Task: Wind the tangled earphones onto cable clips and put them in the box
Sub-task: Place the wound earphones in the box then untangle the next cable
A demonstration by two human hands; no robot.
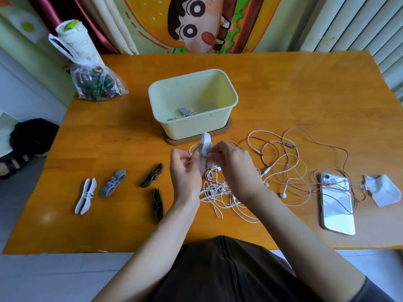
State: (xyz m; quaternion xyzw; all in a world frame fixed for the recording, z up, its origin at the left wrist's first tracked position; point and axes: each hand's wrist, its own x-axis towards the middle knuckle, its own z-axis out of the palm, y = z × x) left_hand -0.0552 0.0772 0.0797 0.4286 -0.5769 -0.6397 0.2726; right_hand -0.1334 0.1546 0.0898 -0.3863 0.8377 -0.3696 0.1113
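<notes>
Left hand: my left hand (185, 168) is raised above the desk, thumb and fingers curled, pinching the white wired earphones (218, 195) where the cord meets the clip.
Right hand: my right hand (231, 164) is close by the left, fingers curled round the lower part of the light grey rubber cable clip (205, 144).
Clip in hand: upright between both hands, a few white cord loops across its middle – the top end sticks up just in front of the box.
White earphones: most of the cord lies in a loose tangle on the orange wooden desk (283, 94), under and beside my right wrist.
Pink earphones: the pink wired earphones (305, 149) are spread to the right, tangled with the white cord, a loop lying over the white smartphone (337, 205).
Box: the pale yellow rectangular plastic box (185, 127) sits mid-desk on a brown base (226, 129) – a grey wound clip (183, 112) lies inside it.
Spare clips: whitish clip (85, 196), mid-grey clip (113, 183), dark grey clip (152, 175) and black clip (158, 203), all flat on the desk left of my hands.
Other: clear plastic bag (98, 86) at the far left corner; crumpled grey paper (381, 190) right of the phone.
</notes>
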